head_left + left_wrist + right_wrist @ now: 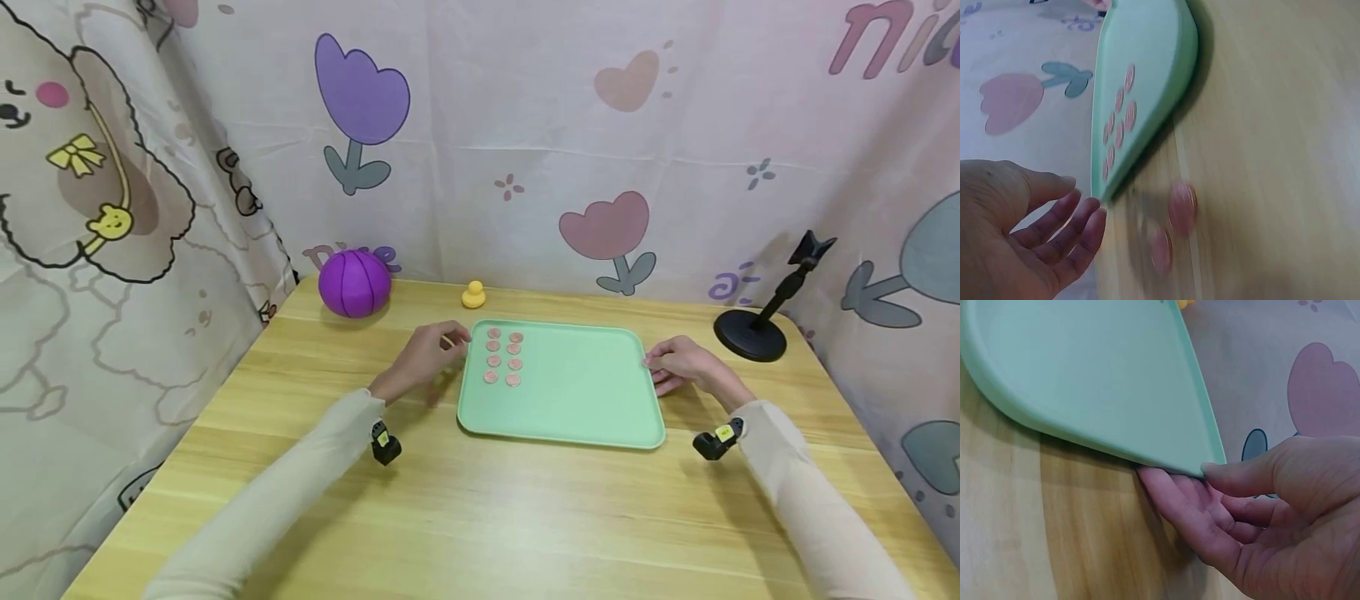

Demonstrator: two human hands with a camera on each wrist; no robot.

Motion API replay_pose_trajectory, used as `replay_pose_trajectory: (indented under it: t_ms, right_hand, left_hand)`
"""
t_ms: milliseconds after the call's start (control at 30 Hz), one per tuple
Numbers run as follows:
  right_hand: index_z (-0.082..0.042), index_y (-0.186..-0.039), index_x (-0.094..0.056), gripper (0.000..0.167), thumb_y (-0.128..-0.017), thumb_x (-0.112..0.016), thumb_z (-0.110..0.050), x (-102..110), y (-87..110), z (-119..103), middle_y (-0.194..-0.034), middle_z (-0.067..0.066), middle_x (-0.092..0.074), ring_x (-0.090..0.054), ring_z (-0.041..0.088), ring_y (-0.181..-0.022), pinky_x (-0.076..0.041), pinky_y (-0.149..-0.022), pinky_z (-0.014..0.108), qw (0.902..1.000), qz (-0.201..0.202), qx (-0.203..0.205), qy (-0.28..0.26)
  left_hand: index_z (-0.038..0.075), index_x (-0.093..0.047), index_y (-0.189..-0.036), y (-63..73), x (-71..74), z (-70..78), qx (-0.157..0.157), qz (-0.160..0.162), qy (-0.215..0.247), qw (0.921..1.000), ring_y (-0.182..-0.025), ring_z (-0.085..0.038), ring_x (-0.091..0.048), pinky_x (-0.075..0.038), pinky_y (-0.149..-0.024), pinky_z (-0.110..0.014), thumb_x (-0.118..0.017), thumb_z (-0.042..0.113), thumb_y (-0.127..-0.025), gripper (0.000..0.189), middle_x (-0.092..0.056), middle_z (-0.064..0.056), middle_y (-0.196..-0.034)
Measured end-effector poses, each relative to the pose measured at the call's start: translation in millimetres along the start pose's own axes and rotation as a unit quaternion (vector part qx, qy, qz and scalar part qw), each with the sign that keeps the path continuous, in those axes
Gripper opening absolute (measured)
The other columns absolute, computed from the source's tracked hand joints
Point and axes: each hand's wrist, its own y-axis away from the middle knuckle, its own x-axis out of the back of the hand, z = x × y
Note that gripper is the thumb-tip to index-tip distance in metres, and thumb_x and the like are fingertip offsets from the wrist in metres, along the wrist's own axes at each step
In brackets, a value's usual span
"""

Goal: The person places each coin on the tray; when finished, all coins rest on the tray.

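Note:
A pale green rectangular tray (585, 387) lies on the wooden table. Several copper-pink coins (514, 364) form two columns along its left side. My left hand (433, 352) is at the tray's left edge, fingers loosely bent and fingertips close to the rim; whether they touch it I cannot tell. Below that hand, two loose coins (1182, 209) show on the tabletop in the left wrist view. With thumb at the rim and fingers under it, my right hand (1260, 509) pinches the tray's right edge.
A purple ball (355, 283) sits at the back left, and a small yellow duck (474, 295) stands behind the tray. At the back right is a black stand (752, 335) on a round base. Patterned cloth (480, 108) hangs behind the table (480, 517).

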Motion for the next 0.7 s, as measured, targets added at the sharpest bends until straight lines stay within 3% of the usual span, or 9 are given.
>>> replay_pose_trajectory:
  t_ms: [300,500,700]
  right_hand:
    - [0.022,-0.126,-0.053,0.032,-0.108,-0.052,-0.005,0,-4.1,4,-0.091,0.012,-0.070,-0.071,0.012,-0.075,-0.065,-0.073,0.037,0.9997,0.018,0.012,-0.005]
    - [0.022,-0.126,-0.053,0.032,-0.108,-0.053,-0.005,-2,-4.5,5,-0.089,0.011,-0.069,-0.069,0.012,-0.074,-0.065,-0.071,0.035,0.9995,0.028,0.012,-0.001]
    - [0.023,-0.126,-0.052,0.033,-0.108,-0.052,-0.004,-3,-6.5,3,-0.087,0.011,-0.069,-0.069,0.012,-0.073,-0.065,-0.071,0.035,0.9992,0.034,0.018,0.001]
  left_hand:
    - [-0.003,-0.071,-0.116,16.5,29.6,-27.2,0.034,-0.042,-0.005,0.9985,-0.095,-0.028,-0.069,-0.059,-0.081,-0.037,-0.068,0.005,-0.100,0.018,-0.071,-0.015,-0.106]
    - [-0.004,-0.072,-0.112,26.4,40.6,-41.7,0.012,-0.074,-0.017,0.9970,-0.093,-0.025,-0.069,-0.058,-0.084,-0.035,-0.072,0.001,-0.096,0.017,-0.073,-0.015,-0.102]
    - [-0.002,-0.073,-0.113,34.1,43.8,-46.6,0.001,-0.110,-0.028,0.9936,-0.092,-0.021,-0.068,-0.056,-0.083,-0.031,-0.078,0.007,-0.093,0.022,-0.075,-0.012,-0.100]
